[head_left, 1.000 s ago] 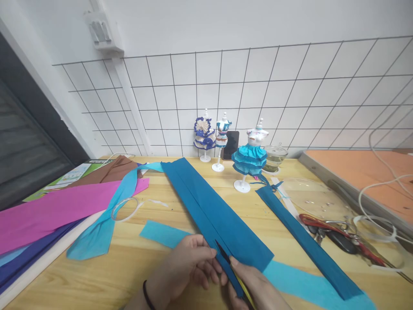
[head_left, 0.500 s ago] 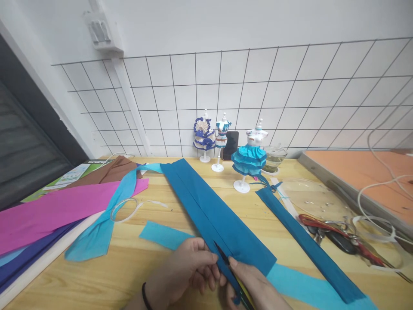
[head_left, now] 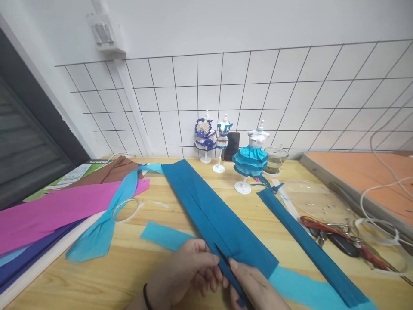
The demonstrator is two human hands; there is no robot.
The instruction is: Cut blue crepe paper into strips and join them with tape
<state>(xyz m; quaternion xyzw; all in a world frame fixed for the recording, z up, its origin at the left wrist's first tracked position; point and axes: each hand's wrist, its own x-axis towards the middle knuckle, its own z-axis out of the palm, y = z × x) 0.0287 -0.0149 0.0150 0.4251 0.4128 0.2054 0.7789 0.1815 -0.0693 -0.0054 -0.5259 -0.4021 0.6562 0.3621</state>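
Observation:
A long, wide strip of dark teal crepe paper (head_left: 206, 202) lies at a slant across the table, with a crease along it. At its near edge my left hand (head_left: 193, 265), a black band at the wrist, is closed, pinching the paper between thumb and fingers. My right hand (head_left: 251, 280) holds black-bladed scissors (head_left: 224, 257), their tip over the paper near my left thumb. Their handles are mostly hidden by my fingers. Beneath the paper a light blue strip (head_left: 300, 282) shows on both sides.
Three small dress forms stand at the back, the nearest in a turquoise ruffled skirt (head_left: 250, 159). A phone (head_left: 231, 146) and a glass cup (head_left: 275, 159) are behind. Right lie a folded teal strip (head_left: 309, 245) and keys (head_left: 342, 243); left, pink paper (head_left: 64, 204) and a tape roll (head_left: 124, 211).
The scissor blades look closer together, and the yellow on the handle no longer shows. Both hands keep nearly the same place; the whole view has shifted slightly.

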